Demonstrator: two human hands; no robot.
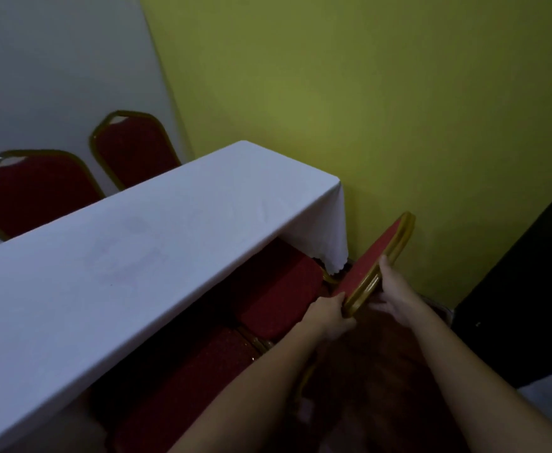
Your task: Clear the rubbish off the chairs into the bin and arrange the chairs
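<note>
Red fabric banquet chair with a gold-painted metal frame (371, 256) stands at 4 o'clock, its seat seemingly partly under the end of the long white-clothed table (137, 256). The left hand (330, 317) and right hand (395, 295) each clasp the backrest's top rail, one at either side, probably to steer it squarely into line (no rubbish shows on it). Padding looks plush, the frame glossy; two matching red chairs (134, 148) face it at 10 o'clock.

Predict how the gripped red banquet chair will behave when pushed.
Probably stiff: the banquet chair has a rigid-looking gold frame. It may tip rather than slide, since the left hand and right hand hold its backrest top.
</note>
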